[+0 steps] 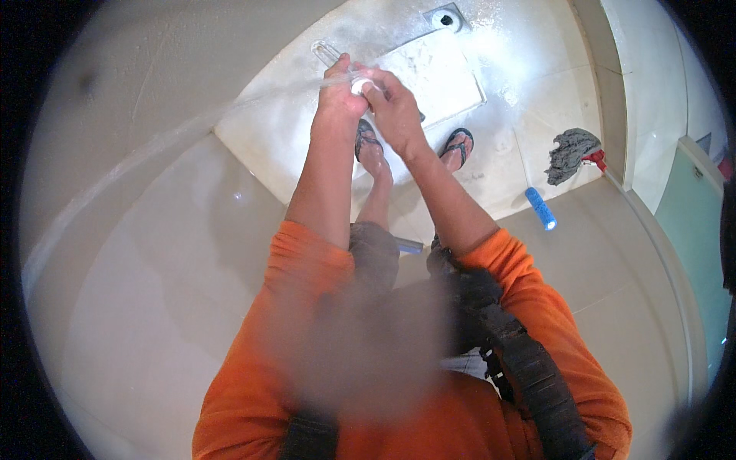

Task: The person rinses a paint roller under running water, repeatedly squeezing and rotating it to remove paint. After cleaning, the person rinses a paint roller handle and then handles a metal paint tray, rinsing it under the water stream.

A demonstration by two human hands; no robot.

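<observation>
My left hand (337, 96) and my right hand (395, 111) meet in front of me above the wet floor. Between them is a small white round object (360, 86), with the fingers of both hands closed around it. What kind of thing it is cannot be made out. A clear looped piece (326, 52) shows just beyond my left fingertips. From my hands a pale, see-through streak (176, 126) runs left and down along the wall; whether it is a hose or a water jet is unclear.
My feet in dark flip-flops (458, 146) stand by a white rectangular slab (437, 73). Beyond it lies a round floor drain (446, 20). At right are a grey mop head (571, 157), a blue cylinder with a thin handle (540, 208) and a pale green panel (682, 188).
</observation>
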